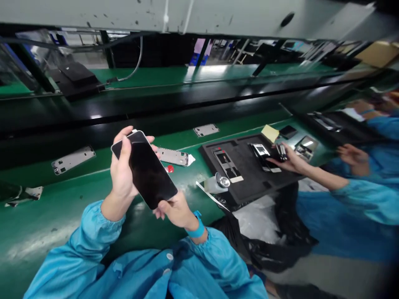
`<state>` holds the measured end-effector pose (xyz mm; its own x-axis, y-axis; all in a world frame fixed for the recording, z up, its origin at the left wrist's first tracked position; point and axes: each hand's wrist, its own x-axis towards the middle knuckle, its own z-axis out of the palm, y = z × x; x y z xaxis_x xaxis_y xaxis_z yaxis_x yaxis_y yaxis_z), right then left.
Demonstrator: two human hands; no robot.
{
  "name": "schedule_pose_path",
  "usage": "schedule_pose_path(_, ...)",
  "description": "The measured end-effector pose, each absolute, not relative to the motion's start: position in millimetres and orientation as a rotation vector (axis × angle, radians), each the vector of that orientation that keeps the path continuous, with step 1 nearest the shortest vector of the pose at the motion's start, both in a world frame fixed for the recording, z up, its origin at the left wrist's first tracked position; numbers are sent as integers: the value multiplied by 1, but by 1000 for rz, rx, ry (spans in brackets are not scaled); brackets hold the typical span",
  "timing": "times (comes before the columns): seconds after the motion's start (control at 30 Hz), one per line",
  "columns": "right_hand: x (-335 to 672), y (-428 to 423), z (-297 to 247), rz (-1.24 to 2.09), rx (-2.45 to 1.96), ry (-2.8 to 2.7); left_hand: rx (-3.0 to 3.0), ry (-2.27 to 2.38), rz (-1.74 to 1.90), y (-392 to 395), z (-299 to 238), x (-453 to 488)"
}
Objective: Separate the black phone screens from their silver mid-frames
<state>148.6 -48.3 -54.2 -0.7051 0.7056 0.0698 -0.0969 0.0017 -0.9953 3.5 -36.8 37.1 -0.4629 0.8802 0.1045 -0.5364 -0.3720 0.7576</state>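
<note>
A smartphone (pixel 149 170) with a dark, glossy screen is tilted between my two hands above the green bench (pixel 93 187). My left hand (pixel 123 166) wraps its upper left edge, thumb lying on the front near the top. At the lower right corner my right hand (pixel 176 209) pinches it, thumb on the screen edge and fingers behind. Just behind the phone lies a silver phone frame (pixel 174 157), partly hidden by it. Another phone frame (pixel 74 159) rests to the left, and a further one (pixel 206 130) lies farther back.
At the right, a black foam tray (pixel 249 187) carries phone parts. A co-worker's hand (pixel 288 160) holds several dark phone parts over it. A small bottle with a metal cap (pixel 222 180) stands by the tray's near left edge. Plastic bags (pixel 258 218) hang below.
</note>
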Motion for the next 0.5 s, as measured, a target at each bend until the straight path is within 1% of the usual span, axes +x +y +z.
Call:
schedule_pose_path(0.1, 146, -46, -46, 2015, -527, -1585, 607, 854, 1997, -23, 40, 10)
schedule_pose_path(0.2, 144, -38, -42, 2099, -511, -1506, 607, 882, 2028, -13, 45, 21)
schedule_pose_path(0.37, 157, -22, -39, 2034, -606, -1462, 639, 911, 2020, 13, 57, 39)
schedule_pose_path(0.43, 188, -18, -36, 2006, -526, -1537, 700, 943, 1979, 43, 56, 37)
schedule_pose_path(0.5, 238, -12, -32, 1904, -485, -1649, 721, 1046, 1916, 89, 48, 32)
